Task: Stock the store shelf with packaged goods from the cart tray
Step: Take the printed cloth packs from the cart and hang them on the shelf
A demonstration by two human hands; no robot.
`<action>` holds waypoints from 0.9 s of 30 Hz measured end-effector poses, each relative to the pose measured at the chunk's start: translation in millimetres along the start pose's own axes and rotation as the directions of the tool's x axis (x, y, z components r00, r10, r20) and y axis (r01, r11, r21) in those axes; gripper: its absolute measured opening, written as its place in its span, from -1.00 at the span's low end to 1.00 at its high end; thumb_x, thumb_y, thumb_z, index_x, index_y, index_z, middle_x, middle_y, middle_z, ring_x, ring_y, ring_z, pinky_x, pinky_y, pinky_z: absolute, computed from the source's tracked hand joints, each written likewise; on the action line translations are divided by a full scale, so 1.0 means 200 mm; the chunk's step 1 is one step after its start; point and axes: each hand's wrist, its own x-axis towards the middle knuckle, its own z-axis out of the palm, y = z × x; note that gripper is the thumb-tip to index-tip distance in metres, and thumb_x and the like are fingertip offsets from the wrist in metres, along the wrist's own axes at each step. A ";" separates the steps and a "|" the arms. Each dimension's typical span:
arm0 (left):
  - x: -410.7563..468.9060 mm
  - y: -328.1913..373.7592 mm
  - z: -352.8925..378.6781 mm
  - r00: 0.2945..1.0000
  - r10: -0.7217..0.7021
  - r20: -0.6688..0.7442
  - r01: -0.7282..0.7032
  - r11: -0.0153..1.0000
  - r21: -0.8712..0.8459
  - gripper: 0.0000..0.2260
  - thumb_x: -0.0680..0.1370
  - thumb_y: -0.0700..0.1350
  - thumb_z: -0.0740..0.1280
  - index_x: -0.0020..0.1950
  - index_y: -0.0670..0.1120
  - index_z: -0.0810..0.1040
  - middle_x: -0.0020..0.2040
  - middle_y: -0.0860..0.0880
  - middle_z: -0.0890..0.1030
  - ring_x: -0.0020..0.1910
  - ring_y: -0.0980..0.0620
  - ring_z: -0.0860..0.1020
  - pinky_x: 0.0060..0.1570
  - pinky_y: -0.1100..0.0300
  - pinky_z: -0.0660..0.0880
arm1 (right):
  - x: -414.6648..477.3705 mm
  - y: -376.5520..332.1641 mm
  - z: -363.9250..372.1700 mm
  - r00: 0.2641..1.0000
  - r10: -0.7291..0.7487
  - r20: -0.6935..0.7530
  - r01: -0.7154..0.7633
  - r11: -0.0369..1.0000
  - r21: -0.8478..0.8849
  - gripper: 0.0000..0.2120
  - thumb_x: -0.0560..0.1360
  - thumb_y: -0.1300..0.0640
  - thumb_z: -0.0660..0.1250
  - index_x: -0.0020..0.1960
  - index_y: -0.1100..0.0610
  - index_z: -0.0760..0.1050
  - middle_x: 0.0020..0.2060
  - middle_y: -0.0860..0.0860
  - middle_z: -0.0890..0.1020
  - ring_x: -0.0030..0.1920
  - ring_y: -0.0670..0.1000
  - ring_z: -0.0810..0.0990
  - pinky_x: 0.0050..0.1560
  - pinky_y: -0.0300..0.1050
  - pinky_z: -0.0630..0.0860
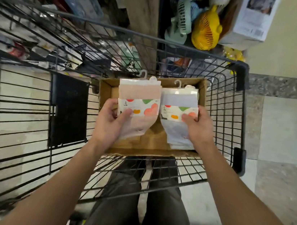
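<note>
Fingers [125, 114]: my left hand [108, 124] clamps pink pack [139, 94], right hand [200, 130] blue pack [178, 99].
Where: above cardboard tray [154, 145].
Why: low grip frees tops for shelving, I judge.

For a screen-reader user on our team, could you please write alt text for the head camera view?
A person's left hand holds a pink pack and the right hand a pale blue pack, each with a plastic hook, over a cardboard tray in a black wire cart. Beyond it lies a yellow fan.
</note>
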 end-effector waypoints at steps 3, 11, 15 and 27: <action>-0.12 0.18 -0.06 0.994 0.104 0.027 -0.106 0.993 0.060 -0.76 0.60 -0.13 0.47 0.22 0.02 0.52 0.18 -0.05 0.70 0.12 0.01 0.71 0.02 -0.02 0.69 | -0.20 -0.16 -0.11 0.999 -0.031 -0.031 0.034 0.992 0.122 -0.69 0.52 0.27 0.44 0.24 0.15 0.52 0.00 -0.03 0.69 -0.03 -0.07 0.71 -0.21 -0.28 0.63; -0.46 0.70 -0.05 0.944 0.306 0.123 -0.308 0.951 -0.003 -0.76 0.63 -0.14 0.43 0.26 -0.04 0.49 0.17 -0.07 0.70 0.12 0.02 0.70 0.09 0.00 0.66 | -0.69 -0.56 -0.52 0.961 -0.128 -0.244 0.201 0.932 0.301 -0.71 0.51 0.22 0.44 0.21 0.11 0.55 0.05 0.02 0.72 0.03 -0.02 0.71 0.04 0.04 0.66; -0.61 0.97 0.12 0.884 0.426 0.189 -0.423 0.904 -0.061 -0.80 0.64 -0.15 0.42 0.18 0.09 0.51 0.16 -0.03 0.70 0.14 0.01 0.70 0.09 0.06 0.65 | -0.81 -0.67 -0.81 0.937 -0.172 -0.303 0.270 0.908 0.320 -0.72 0.51 0.21 0.43 0.17 -0.03 0.54 0.07 -0.03 0.72 0.07 -0.03 0.71 0.08 0.01 0.66; -1.05 1.56 1.20 0.761 0.597 0.254 -0.592 0.799 -0.103 -0.75 0.62 -0.10 0.45 0.28 0.00 0.53 0.20 -0.02 0.71 0.15 -0.03 0.70 0.13 0.00 0.63 | -0.75 -0.79 -2.13 0.881 -0.322 -0.346 0.443 0.818 0.366 -0.69 0.48 0.28 0.38 0.16 0.00 0.55 0.01 -0.04 0.71 0.02 -0.01 0.70 0.06 0.01 0.64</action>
